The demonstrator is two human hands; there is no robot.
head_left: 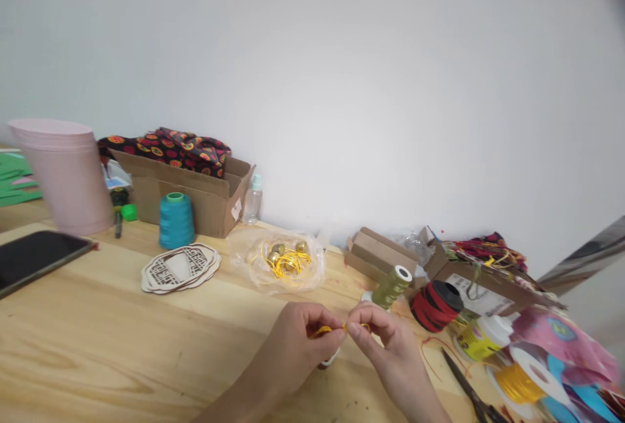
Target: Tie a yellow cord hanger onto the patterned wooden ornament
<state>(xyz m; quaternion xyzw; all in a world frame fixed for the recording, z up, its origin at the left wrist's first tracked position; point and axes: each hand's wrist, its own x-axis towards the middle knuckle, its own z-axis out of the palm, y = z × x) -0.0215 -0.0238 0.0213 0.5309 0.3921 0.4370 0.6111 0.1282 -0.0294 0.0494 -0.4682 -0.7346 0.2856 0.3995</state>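
Both hands meet low over the wooden table [97,345], pinching a short yellow cord [326,330] between them. My left hand [303,341] has its fingers closed on the cord's left end. My right hand [388,345] pinches the right end, its fingertips almost touching those of the left. A small whitish object shows just under the left hand; I cannot make it out. Just beyond the hands lie a clear bag of gold bells and yellow cord [283,260] and an olive thread spool [390,286] on its side.
Teal thread cone [176,220], stacked wooden cut-outs [180,268], a cardboard box of patterned fabric [190,192], a pink bucket [66,176] and a phone [34,257] stand left. Right: red ribbon spool [436,306], scissors [471,394], glue bottle [481,338], gold spool [517,381], small boxes.
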